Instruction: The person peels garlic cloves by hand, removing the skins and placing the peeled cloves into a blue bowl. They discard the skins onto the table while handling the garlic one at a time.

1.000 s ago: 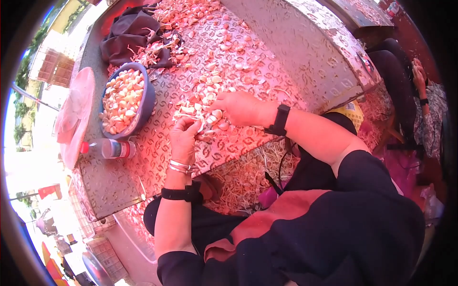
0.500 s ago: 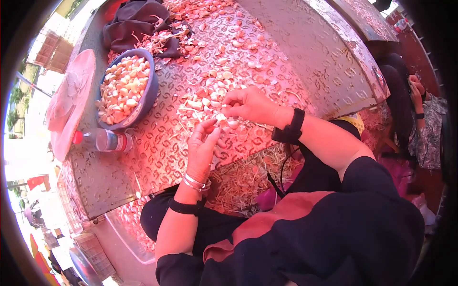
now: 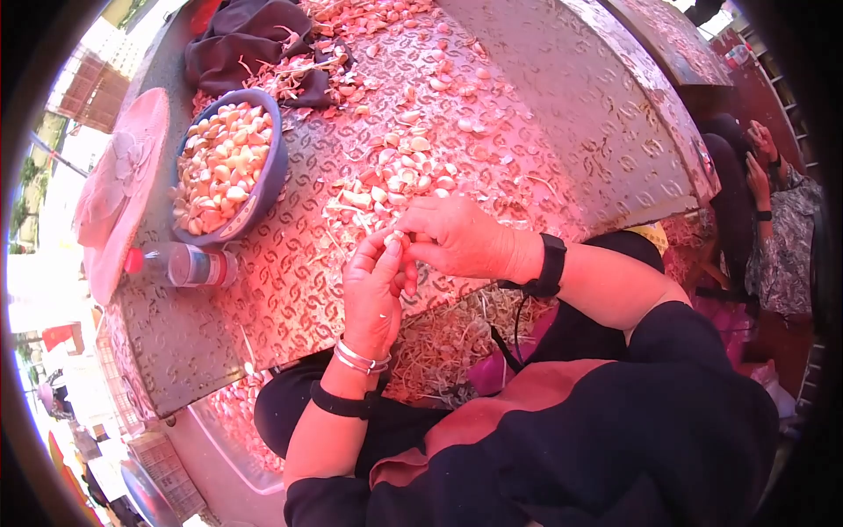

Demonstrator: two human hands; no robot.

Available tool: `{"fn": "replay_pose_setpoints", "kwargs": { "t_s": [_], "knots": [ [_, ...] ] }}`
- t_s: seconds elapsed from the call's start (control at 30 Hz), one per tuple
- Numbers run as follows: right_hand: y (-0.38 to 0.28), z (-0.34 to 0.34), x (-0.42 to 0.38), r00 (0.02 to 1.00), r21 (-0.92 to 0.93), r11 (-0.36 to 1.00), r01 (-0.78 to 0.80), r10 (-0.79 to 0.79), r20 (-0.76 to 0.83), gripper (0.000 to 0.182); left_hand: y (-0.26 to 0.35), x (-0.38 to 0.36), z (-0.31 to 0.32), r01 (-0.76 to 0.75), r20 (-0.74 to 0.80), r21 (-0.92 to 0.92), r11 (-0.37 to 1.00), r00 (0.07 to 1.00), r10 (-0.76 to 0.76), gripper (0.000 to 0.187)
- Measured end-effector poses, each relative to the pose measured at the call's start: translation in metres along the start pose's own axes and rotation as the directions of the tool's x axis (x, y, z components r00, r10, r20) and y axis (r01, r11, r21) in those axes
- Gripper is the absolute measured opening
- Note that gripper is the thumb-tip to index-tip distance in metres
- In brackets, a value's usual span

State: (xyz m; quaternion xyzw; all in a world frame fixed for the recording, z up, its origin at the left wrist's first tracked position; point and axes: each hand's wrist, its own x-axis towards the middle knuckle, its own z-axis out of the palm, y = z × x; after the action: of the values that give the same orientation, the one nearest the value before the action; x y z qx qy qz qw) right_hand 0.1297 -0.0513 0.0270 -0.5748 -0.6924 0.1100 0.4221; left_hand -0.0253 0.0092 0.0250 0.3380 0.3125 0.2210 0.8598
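My left hand (image 3: 373, 285) pinches a small pale garlic clove (image 3: 394, 237) between thumb and index finger, above the near part of the patterned metal table (image 3: 290, 290). Against it, my right hand (image 3: 461, 237) has its fingertips closed on the same clove. Just beyond the hands lies a loose pile of garlic cloves (image 3: 408, 171) with bits of skin around it. To the left, a blue bowl (image 3: 279, 167) is heaped with pale cloves (image 3: 224, 167).
A plastic bottle (image 3: 198, 265) lies beside a wide-brimmed hat (image 3: 123, 198) at the left. Dark cloth (image 3: 241, 44) and more garlic are at the far side. A tub (image 3: 233, 439) stands below the table. Another person's hands (image 3: 762, 162) show at the right.
My right hand has come down from the pile to my left hand, and both now meet at a clove. The other person's hands have moved up and apart.
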Motion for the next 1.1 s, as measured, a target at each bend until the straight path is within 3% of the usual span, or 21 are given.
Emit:
{"fn": "replay_pose_setpoints", "kwargs": {
  "t_s": [0.03,0.1,0.13,0.17,0.23,0.27,0.3,0.33,0.37,0.43,0.5,0.6,0.73,0.8,0.83,0.9,0.97,1.0,1.03,1.07,1.1],
  "knots": [
    [-0.002,-0.008,0.003,1.0,-0.003,1.0,0.001,-0.001,-0.002,0.027,0.001,-0.001,0.0,-0.029,-0.019,-0.011,1.0,0.999,0.029,0.012],
    [-0.006,-0.03,0.009,0.891,0.303,0.845,-0.44,0.371,0.261,0.022,0.006,-0.001,-0.004,-0.058,-0.039,-0.022,0.998,0.998,0.057,0.013],
    [0.012,-0.027,0.005,0.881,0.525,0.716,-0.46,0.44,0.172,0.021,0.011,-0.001,-0.007,-0.043,0.002,-0.022,0.999,0.999,0.043,0.013],
    [0.031,-0.034,0.003,0.881,0.524,0.717,-0.46,0.44,0.172,0.021,0.015,-0.002,-0.009,-0.029,0.043,-0.021,0.999,0.999,0.029,0.012],
    [0.062,-0.048,-0.001,0.667,0.549,0.49,-0.677,0.723,0.179,0.029,0.028,-0.017,0.001,-0.015,0.147,-0.046,0.999,0.989,0.022,0.01],
    [0.068,-0.044,-0.006,0.668,0.548,0.492,-0.677,0.723,0.175,0.029,0.036,-0.03,0.01,-0.002,0.377,-0.06,0.998,0.926,0.024,0.011],
    [0.075,-0.038,-0.009,0.77,0.29,0.725,-0.624,0.634,0.072,0.028,0.045,-0.043,0.021,0.014,0.584,-0.07,0.997,0.811,0.03,0.013],
    [0.077,-0.035,-0.011,0.863,-0.01,0.863,-0.505,0.505,0.016,0.026,0.054,-0.056,0.035,-0.042,0.705,-0.053,0.998,0.706,0.067,0.015],
    [0.075,-0.032,-0.01,0.863,-0.013,0.863,-0.505,0.505,0.021,0.026,0.062,-0.068,0.05,-0.1,0.807,-0.047,0.994,0.583,0.096,0.017],
    [0.066,-0.021,-0.008,0.96,-0.3,0.925,-0.232,0.267,0.082,0.022,0.073,-0.076,0.072,-0.078,0.966,-0.07,0.995,0.245,0.087,0.023],
    [0.066,-0.014,-0.007,0.958,-0.337,0.919,-0.203,0.259,0.127,0.021,0.062,-0.105,0.086,-0.12,0.917,-0.202,0.972,0.326,0.231,0.022],
    [0.058,-0.017,-0.006,0.888,-0.526,0.831,-0.184,0.37,0.274,0.023,0.062,-0.118,0.094,-0.14,0.898,-0.241,0.96,0.343,0.275,0.021],
    [0.046,-0.019,-0.005,0.836,-0.532,0.809,-0.251,0.459,0.302,0.019,0.064,-0.118,0.093,-0.084,0.89,-0.263,0.961,0.364,0.276,0.02],
    [0.044,-0.01,0.001,0.982,-0.362,0.92,-0.147,0.18,0.059,0.017,0.058,-0.117,0.092,-0.095,0.868,-0.307,0.947,0.381,0.319,0.02],
    [0.044,-0.005,0.002,0.981,-0.358,0.921,-0.151,0.184,0.061,0.017,0.059,-0.116,0.091,-0.091,0.866,-0.306,0.948,0.386,0.317,0.02],
    [0.05,0.001,0.007,0.964,-0.461,0.887,-0.029,0.146,0.221,0.016,0.062,-0.111,0.089,-0.112,0.872,-0.295,0.949,0.375,0.315,0.021],
    [0.072,0.004,0.0,0.98,-0.48,0.877,0.022,0.076,0.185,0.014,0.052,-0.105,0.088,-0.147,0.857,-0.34,0.929,0.358,0.37,0.02],
    [0.075,0.004,-0.001,0.987,-0.413,0.909,-0.05,0.108,0.119,0.014,0.047,-0.102,0.085,-0.181,0.838,-0.376,0.909,0.352,0.417,0.02],
    [0.071,0.004,-0.002,0.987,-0.333,0.935,-0.124,0.152,0.058,0.013,0.051,-0.094,0.079,-0.179,0.838,-0.374,0.91,0.356,0.414,0.02],
    [0.067,-0.002,-0.001,0.946,-0.121,0.942,-0.312,0.321,0.056,0.011,0.059,-0.08,0.07,-0.133,0.897,-0.215,0.968,0.364,0.249,0.02],
    [0.062,-0.009,0.003,0.946,-0.122,0.943,-0.31,0.318,0.057,0.011,0.063,-0.07,0.061,-0.087,0.929,-0.048,0.995,0.363,0.076,0.02]
  ]
}}
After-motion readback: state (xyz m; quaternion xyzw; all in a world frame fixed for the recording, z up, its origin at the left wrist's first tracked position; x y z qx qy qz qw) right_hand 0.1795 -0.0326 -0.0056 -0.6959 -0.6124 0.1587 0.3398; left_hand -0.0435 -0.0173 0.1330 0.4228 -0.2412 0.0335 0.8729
